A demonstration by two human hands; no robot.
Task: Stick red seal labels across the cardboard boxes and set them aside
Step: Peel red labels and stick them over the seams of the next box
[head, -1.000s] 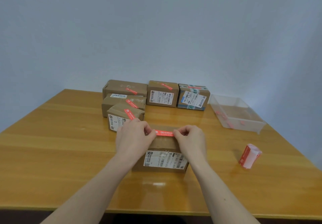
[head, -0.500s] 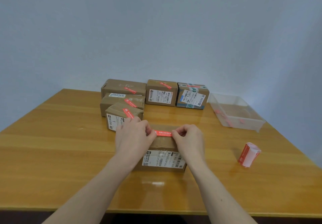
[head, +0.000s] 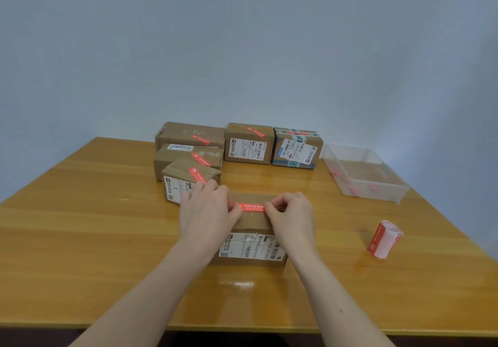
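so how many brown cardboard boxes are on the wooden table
6: one under the hands, three stacked back-left, two back-centre. Others may hide behind.

From my remote seat I see two bare forearms entering from the bottom edge, uncovered to where the frame cuts them off. The left hand [head: 207, 209] and right hand [head: 292, 217] are bare too, with short, unpainted nails, as far as I can tell

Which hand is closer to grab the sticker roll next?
The right hand. The roll stands on the table to its right, with nothing between. The left hand would have to cross over the box. Both hands are pinching the label now.
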